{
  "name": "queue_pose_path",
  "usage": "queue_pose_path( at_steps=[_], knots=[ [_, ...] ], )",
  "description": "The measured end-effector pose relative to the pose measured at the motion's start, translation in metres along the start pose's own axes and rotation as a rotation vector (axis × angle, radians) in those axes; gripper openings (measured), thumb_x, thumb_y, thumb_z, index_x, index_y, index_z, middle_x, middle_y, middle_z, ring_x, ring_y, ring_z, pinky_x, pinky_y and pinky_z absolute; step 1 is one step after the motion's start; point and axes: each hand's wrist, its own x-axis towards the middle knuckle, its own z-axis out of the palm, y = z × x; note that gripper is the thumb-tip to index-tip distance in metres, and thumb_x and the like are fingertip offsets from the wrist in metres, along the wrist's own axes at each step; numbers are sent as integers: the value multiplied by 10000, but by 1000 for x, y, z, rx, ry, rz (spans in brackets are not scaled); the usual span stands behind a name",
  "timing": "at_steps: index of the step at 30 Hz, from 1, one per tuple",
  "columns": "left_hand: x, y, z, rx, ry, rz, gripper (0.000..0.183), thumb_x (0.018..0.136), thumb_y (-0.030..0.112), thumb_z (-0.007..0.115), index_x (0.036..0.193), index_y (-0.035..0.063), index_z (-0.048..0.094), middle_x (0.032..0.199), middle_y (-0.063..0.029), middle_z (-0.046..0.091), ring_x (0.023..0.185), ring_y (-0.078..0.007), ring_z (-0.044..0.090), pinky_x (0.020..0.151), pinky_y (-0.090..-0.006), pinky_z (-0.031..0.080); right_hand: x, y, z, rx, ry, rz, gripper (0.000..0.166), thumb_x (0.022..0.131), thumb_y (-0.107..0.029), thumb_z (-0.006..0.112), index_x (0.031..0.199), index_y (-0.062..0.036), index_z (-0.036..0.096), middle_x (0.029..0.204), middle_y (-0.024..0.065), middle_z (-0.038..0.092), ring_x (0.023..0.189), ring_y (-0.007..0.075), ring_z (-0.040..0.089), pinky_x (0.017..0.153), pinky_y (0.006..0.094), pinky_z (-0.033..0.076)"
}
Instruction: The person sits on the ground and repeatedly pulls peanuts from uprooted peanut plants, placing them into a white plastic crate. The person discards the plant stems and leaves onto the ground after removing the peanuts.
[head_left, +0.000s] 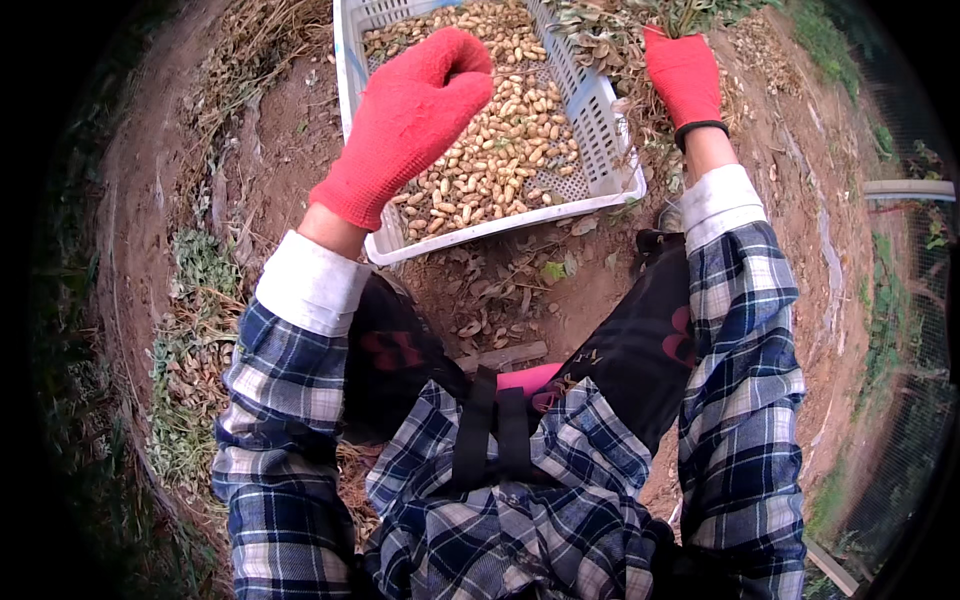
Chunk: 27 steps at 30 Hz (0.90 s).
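Note:
My left hand (420, 120), in a red knit glove, is raised above the left side of a white perforated plastic crate (510, 221). Its fingers are curled round towards the thumb; whether anything small is pinched there cannot be told. Unshelled peanuts (517, 127) lie spread over the crate's floor, with a few leaf bits among them. Beyond the crate's right side, my right hand (684, 79), also in a red glove, is closed on the stems of a leafy plant (682, 16) at the picture's top edge. The plant's upper part runs out of view.
Dried plants (247, 60) are heaped left of the crate, with more wilted greenery (195, 360) nearer my left arm. Leafy vines (600, 37) lie against the crate's right side. A piece of wood (506, 355) rests on the soil between my legs. Netting (919, 300) stands at far right.

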Motion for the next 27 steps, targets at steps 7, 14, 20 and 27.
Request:
queue_pose_path(
  at_steps=[7, 14, 20, 27],
  knots=[
    [5, -5, 37, -109, -144, 74, 672, 769, 348, 674, 1278, 11, 393, 1226, -127, 491, 1142, -223, 461, 977, -329, 340, -72, -84, -5, 395, -458, -49, 456, 687, -483, 650, 904, -82, 666, 795, 129, 663, 766, 233, 648, 687, 310, 491],
    [12, -2, 32, -762, 43, -284, 404, 773, 138, 647, 1096, -30, 471, 893, -94, 615, 813, -154, 611, 705, -259, 488, -58, -67, -6, 979, -526, -293, 446, 726, -436, 670, 965, -60, 653, 881, 43, 641, 831, 127, 578, 739, 282, 454],
    [-12, -34, -77, -1015, 655, -61, 269, 827, 47, 552, 1083, -9, 489, 904, -119, 631, 790, -193, 619, 708, -326, 517, -39, -19, -19, 741, -486, 223, 470, 829, -396, 590, 1146, -50, 571, 1081, 46, 597, 955, 139, 563, 811, 277, 436],
    [-182, -88, -159, -858, 1313, -84, 299, 811, 33, 569, 1053, -1, 396, 965, -129, 593, 846, -228, 618, 708, -332, 518, -35, 29, -12, 120, -545, -57, 514, 828, -335, 601, 1182, 26, 508, 1002, 117, 606, 929, 164, 537, 830, 302, 407]
  ],
)
